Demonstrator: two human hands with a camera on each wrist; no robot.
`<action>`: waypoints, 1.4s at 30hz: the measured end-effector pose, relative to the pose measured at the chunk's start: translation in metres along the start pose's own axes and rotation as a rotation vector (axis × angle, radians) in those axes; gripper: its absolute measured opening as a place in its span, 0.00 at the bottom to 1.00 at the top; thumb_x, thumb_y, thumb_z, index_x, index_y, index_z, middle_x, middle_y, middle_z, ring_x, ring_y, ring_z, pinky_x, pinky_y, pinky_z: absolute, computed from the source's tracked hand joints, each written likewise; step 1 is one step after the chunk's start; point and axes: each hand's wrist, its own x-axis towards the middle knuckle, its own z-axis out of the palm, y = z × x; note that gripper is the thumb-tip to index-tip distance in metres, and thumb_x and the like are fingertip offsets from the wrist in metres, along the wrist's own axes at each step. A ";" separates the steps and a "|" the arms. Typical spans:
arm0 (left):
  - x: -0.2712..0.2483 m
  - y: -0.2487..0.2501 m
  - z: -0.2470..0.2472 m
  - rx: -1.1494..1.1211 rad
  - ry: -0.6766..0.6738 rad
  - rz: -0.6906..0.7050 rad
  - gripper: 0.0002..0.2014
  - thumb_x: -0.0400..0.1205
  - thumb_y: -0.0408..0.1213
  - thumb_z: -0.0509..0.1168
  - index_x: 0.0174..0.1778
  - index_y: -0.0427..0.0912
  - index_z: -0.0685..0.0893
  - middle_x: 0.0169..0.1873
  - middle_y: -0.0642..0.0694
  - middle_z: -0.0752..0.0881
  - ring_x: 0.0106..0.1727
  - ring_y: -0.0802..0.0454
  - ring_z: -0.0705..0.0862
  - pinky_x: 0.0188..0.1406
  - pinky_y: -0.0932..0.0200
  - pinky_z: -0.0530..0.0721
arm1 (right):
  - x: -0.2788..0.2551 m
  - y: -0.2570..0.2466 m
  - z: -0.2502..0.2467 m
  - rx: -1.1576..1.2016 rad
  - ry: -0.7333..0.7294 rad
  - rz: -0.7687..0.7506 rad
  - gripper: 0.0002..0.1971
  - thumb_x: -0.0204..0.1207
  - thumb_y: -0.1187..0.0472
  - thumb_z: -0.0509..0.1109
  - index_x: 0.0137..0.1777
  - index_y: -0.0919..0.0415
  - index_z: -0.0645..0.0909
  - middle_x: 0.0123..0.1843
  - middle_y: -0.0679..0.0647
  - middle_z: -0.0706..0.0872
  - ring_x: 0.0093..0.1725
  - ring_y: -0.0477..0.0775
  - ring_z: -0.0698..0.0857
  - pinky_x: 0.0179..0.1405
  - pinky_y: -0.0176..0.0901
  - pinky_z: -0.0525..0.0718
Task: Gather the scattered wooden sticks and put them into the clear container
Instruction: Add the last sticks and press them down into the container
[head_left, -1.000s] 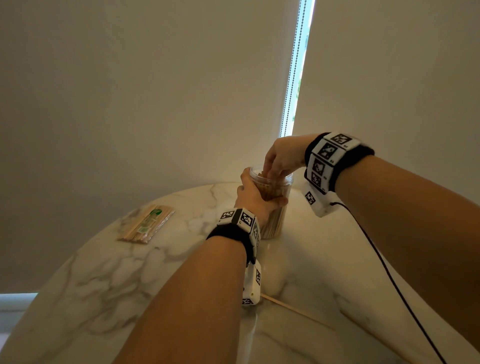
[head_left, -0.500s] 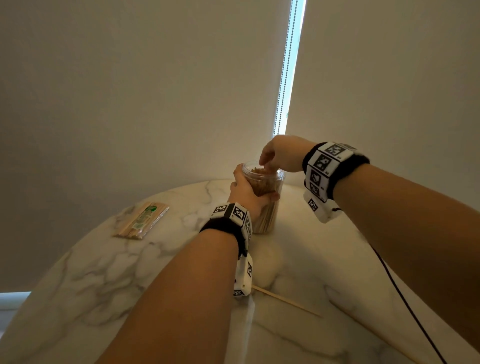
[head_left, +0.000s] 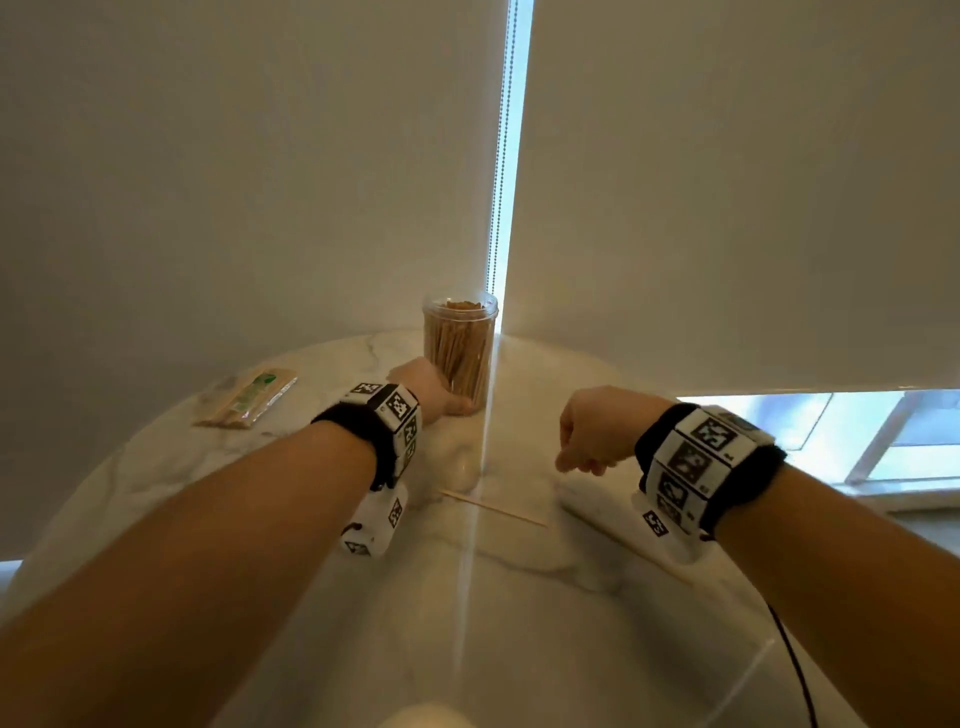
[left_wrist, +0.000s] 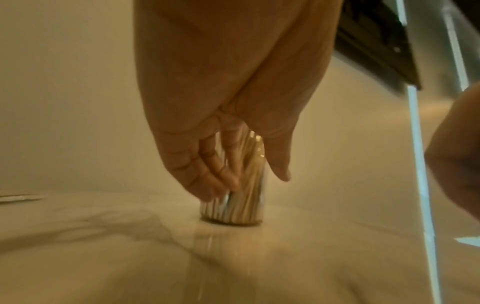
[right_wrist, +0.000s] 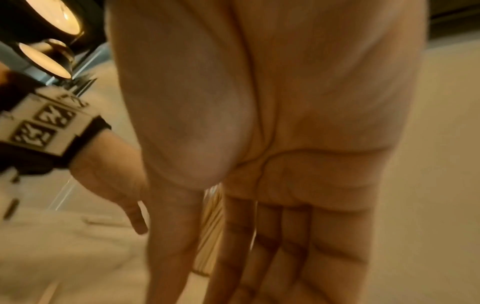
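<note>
Presently the clear container (head_left: 483, 332) stands upright at the desk's (head_left: 171, 467) 12 o'clock, packed with wooden sticks (head_left: 457, 358). The left hand (head_left: 428, 387) is relaxed, its near-straight fingers (left_wrist: 205, 174) touching the container's lower wall, thumb opposite. The right hand (head_left: 592, 431) hovers at the container's 4 o'clock, fingers straight, holding nothing. One loose stick (head_left: 493, 510) lies at its 6 o'clock, a packet (head_left: 244, 397) at 10.

marble table (head_left: 156, 493) | clear container (head_left: 460, 353) — upright, far edge | wrapped packet (head_left: 247, 397) left | loose stick (head_left: 493, 508) — centre

Left hand (head_left: 431, 387) low, fingers (left_wrist: 197, 164) extended; right hand (head_left: 592, 431) hovering, fingers (right_wrist: 324, 246) straight.
</note>
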 end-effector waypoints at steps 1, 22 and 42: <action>-0.012 0.002 0.004 0.011 -0.018 0.036 0.17 0.75 0.51 0.79 0.52 0.43 0.91 0.49 0.47 0.90 0.50 0.50 0.86 0.48 0.57 0.82 | -0.005 0.005 0.010 -0.042 -0.062 0.036 0.14 0.78 0.49 0.76 0.47 0.62 0.90 0.39 0.52 0.93 0.36 0.50 0.88 0.48 0.45 0.88; -0.078 0.012 0.041 0.117 -0.079 0.032 0.13 0.85 0.32 0.65 0.65 0.35 0.74 0.58 0.38 0.86 0.57 0.40 0.86 0.49 0.53 0.83 | -0.007 -0.002 0.044 1.007 0.199 -0.024 0.19 0.75 0.72 0.74 0.65 0.67 0.76 0.48 0.66 0.89 0.43 0.63 0.93 0.49 0.58 0.93; -0.036 0.010 0.006 -0.534 0.129 0.231 0.15 0.91 0.45 0.55 0.45 0.47 0.83 0.33 0.53 0.80 0.33 0.55 0.76 0.36 0.58 0.76 | 0.055 -0.041 -0.030 1.361 0.506 -0.234 0.03 0.79 0.72 0.73 0.45 0.67 0.85 0.41 0.64 0.88 0.40 0.58 0.92 0.48 0.48 0.92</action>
